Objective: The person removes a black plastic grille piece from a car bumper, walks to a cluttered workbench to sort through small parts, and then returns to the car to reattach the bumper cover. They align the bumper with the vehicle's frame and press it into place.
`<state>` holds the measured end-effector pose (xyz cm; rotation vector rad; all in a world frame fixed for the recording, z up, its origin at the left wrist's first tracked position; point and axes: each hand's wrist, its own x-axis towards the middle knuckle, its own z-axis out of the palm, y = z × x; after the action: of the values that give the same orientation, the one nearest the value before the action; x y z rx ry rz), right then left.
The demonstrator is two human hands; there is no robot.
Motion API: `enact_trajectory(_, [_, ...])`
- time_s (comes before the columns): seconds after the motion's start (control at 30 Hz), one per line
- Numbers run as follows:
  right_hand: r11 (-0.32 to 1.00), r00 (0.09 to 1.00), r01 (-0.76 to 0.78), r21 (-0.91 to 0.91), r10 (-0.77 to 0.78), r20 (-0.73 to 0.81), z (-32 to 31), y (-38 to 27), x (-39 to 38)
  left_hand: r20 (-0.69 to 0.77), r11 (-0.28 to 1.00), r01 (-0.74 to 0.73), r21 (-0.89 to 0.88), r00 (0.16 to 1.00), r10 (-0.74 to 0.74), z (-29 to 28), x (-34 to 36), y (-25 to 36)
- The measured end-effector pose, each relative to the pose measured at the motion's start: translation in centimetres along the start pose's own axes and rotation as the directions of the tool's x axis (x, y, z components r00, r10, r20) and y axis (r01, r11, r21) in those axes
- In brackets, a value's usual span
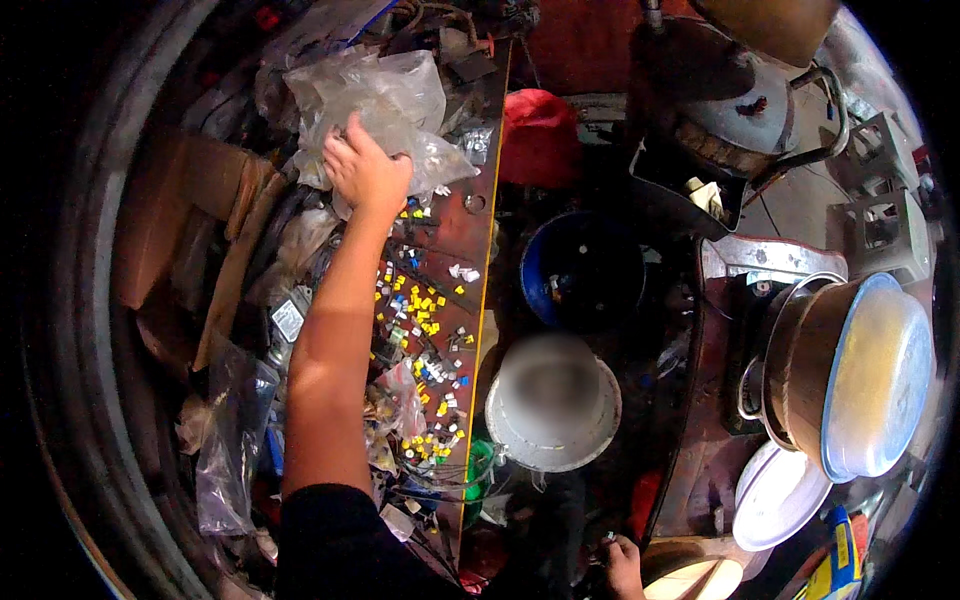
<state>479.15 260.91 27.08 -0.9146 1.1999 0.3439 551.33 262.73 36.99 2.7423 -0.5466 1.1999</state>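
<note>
My left hand [366, 172] reaches far forward on the left side, its fingers bent into a crumpled clear plastic bag [400, 90]. The bag lies over the far part of the cluttered table. Below that hand, many small yellow, white and blue plastic connectors [425, 310] are scattered over the reddish-brown tabletop [460, 240]. My right hand [625, 572] shows only in part at the lower edge. Its fingers are closed around a small pale thing, too small to name. A metal ring [474, 203] lies near the table's edge.
Right of the table stand a white bucket [560, 455] and a dark blue bucket [535, 270]. A red cloth-like thing [540, 135] is beyond them. Farther right are a lidded basin [870, 380], a white oval dish [780, 495] and grey blocks [885, 235]. Cardboard [165, 220] lies left.
</note>
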Motion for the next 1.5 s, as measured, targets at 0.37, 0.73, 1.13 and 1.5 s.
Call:
enact_trajectory(0.37, [0.998,0.993,-0.037,0.043,0.042,-0.111,0.9,-5.4,-2.2,0.242,0.471,-0.647,-0.600,0.414,0.878,-1.9,-5.5,16.0])
enact_trajectory(0.73, [0.995,0.993,0.016,0.099,-0.004,-0.115,-0.3,-4.6,-2.6,0.752,0.916,-0.388,0.103,0.633,0.184,4.8,1.7,6.5])
enact_trajectory(1.13, [0.989,0.993,-0.040,0.139,0.055,-0.106,0.0,-4.8,-2.3,0.718,0.999,0.015,-0.029,0.696,0.011,5.8,0.2,9.2])
enact_trajectory(1.5, [0.997,0.994,0.021,0.076,-0.012,-0.112,0.5,-8.2,-5.9,0.474,0.462,0.476,-0.748,0.871,-0.130,-3.9,-2.1,15.6])
